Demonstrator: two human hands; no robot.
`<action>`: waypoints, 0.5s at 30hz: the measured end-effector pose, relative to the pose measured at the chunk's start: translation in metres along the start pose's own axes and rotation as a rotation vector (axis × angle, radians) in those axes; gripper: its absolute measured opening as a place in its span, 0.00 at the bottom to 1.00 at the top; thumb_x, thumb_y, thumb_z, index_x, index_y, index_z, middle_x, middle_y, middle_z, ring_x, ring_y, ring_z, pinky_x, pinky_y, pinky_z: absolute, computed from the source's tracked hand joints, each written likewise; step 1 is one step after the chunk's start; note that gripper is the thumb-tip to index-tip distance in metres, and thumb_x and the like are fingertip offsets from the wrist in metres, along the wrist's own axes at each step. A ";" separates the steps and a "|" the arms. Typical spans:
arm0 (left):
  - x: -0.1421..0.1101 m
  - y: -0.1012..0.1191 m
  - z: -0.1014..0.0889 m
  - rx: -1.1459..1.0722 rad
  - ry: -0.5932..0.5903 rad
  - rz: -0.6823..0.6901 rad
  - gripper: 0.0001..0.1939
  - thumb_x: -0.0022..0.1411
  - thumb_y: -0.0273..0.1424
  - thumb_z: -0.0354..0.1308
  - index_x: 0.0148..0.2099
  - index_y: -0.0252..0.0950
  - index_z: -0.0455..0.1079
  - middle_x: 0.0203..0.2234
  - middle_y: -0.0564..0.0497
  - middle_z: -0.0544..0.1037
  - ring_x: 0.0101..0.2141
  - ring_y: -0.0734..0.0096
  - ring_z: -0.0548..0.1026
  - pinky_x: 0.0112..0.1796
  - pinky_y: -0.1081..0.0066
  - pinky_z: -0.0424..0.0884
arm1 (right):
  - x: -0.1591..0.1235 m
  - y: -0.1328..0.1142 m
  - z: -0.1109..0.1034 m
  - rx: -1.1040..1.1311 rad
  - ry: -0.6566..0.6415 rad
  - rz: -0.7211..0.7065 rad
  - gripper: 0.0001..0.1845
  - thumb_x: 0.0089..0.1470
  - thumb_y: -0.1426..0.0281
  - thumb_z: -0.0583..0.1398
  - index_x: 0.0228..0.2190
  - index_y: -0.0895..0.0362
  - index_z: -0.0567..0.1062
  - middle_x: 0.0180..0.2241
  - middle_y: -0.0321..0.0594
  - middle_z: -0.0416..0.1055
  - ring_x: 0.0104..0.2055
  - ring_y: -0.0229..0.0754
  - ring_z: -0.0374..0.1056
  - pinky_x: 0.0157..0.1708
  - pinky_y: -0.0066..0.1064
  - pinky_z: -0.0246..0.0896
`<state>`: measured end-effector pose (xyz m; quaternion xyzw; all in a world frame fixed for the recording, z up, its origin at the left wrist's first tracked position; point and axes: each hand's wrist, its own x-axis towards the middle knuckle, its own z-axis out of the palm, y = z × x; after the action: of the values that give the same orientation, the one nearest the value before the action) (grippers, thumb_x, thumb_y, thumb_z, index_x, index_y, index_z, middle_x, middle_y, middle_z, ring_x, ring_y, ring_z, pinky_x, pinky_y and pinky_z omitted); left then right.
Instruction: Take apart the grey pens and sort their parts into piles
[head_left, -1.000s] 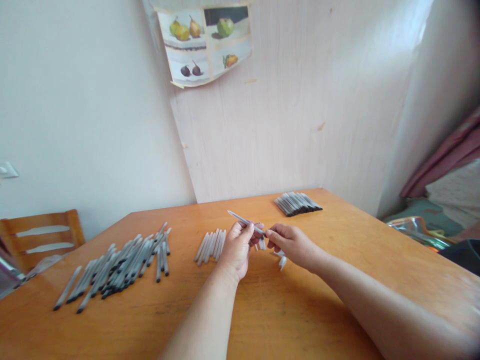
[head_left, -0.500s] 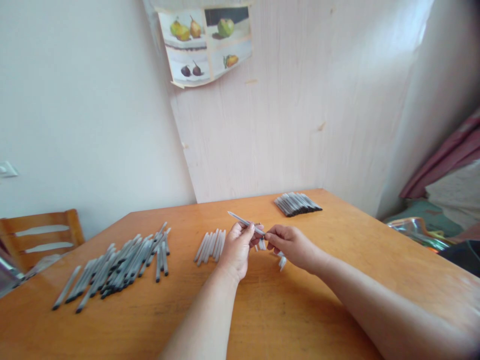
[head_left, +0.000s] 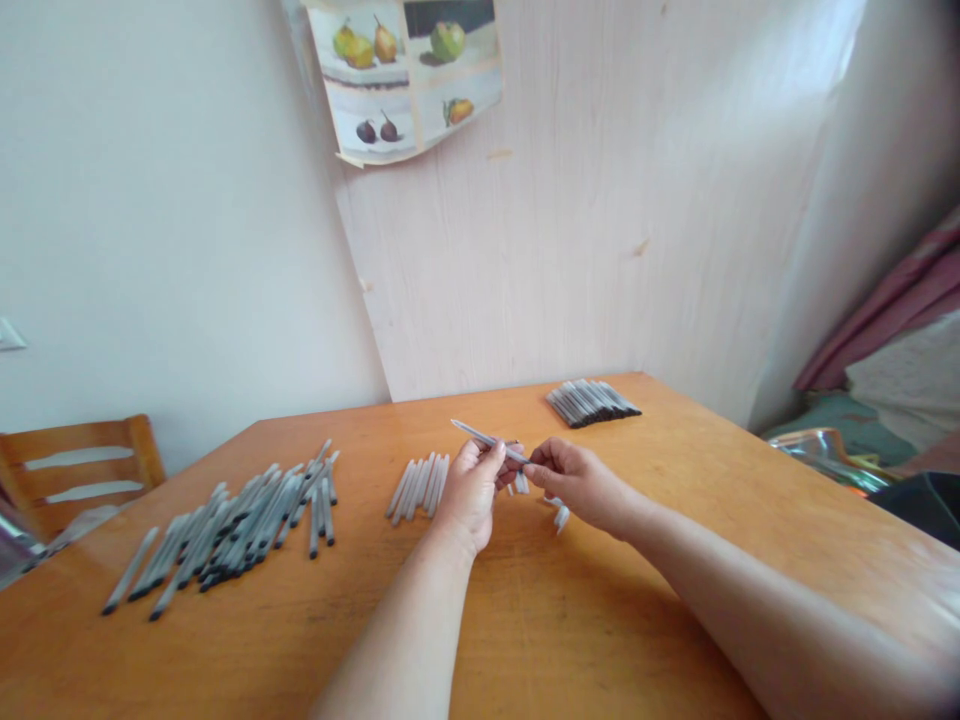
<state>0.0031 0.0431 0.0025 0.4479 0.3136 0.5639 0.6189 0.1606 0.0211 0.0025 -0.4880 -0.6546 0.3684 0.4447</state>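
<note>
My left hand (head_left: 474, 487) is closed around a slim pen (head_left: 474, 432), its pointed end up to the left. At the pen's other end, the fingertips of my right hand (head_left: 574, 478) are pinched on its dark tip. Just left of my left hand lies a row of whitish caps (head_left: 418, 488). Below and behind my fingers, a few small white pieces (head_left: 560, 517) lie on the table, partly hidden by my hands.
On the left of the wooden table (head_left: 480, 640) spreads a loose heap of grey pens with black ends (head_left: 251, 525). A neat bundle of similar pens (head_left: 592, 402) lies at the back right. A wooden chair (head_left: 82, 437) stands beyond the left edge.
The view has shifted slightly. Both hands keep their hold on the pen, with only a small movement of the right fingers at its dark end.
</note>
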 end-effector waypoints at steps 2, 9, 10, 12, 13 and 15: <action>0.000 -0.001 0.000 -0.003 0.000 0.000 0.13 0.55 0.36 0.63 0.39 0.35 0.66 0.37 0.45 0.79 0.36 0.69 0.77 0.39 0.69 0.68 | -0.001 -0.002 0.000 0.004 -0.041 0.022 0.12 0.57 0.62 0.54 0.29 0.58 0.68 0.25 0.36 0.69 0.23 0.32 0.63 0.24 0.25 0.59; 0.000 0.000 0.000 -0.006 0.011 -0.002 0.15 0.53 0.37 0.64 0.39 0.35 0.67 0.36 0.45 0.79 0.35 0.69 0.77 0.38 0.69 0.69 | 0.000 -0.002 0.000 0.008 -0.003 0.011 0.09 0.52 0.64 0.58 0.31 0.58 0.68 0.25 0.34 0.68 0.23 0.32 0.63 0.24 0.25 0.59; 0.000 0.000 0.000 -0.008 0.008 -0.002 0.15 0.53 0.37 0.64 0.39 0.35 0.67 0.36 0.45 0.79 0.35 0.69 0.77 0.38 0.68 0.69 | 0.000 -0.002 0.000 0.016 -0.013 0.016 0.10 0.53 0.63 0.57 0.30 0.58 0.68 0.25 0.34 0.68 0.23 0.32 0.63 0.24 0.25 0.59; -0.001 0.001 0.001 -0.002 0.010 -0.002 0.15 0.53 0.37 0.64 0.38 0.35 0.67 0.36 0.45 0.79 0.35 0.69 0.77 0.39 0.68 0.69 | 0.000 -0.003 0.000 0.011 -0.043 0.030 0.13 0.56 0.61 0.54 0.28 0.58 0.69 0.25 0.36 0.69 0.23 0.33 0.63 0.24 0.26 0.59; -0.001 0.001 0.001 0.003 0.015 -0.003 0.15 0.53 0.37 0.64 0.38 0.35 0.67 0.36 0.45 0.79 0.35 0.69 0.77 0.39 0.68 0.69 | 0.000 -0.003 0.000 0.001 -0.049 0.035 0.14 0.56 0.61 0.53 0.27 0.58 0.69 0.25 0.37 0.69 0.23 0.33 0.63 0.24 0.26 0.59; -0.001 0.001 0.001 0.010 0.023 -0.010 0.15 0.53 0.37 0.65 0.38 0.35 0.67 0.36 0.45 0.79 0.35 0.69 0.77 0.38 0.69 0.69 | -0.001 -0.003 0.000 -0.025 -0.033 0.028 0.12 0.55 0.62 0.55 0.27 0.58 0.68 0.24 0.35 0.68 0.23 0.33 0.63 0.24 0.25 0.59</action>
<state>0.0039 0.0415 0.0036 0.4431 0.3258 0.5644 0.6156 0.1599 0.0199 0.0047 -0.4963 -0.6596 0.3744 0.4224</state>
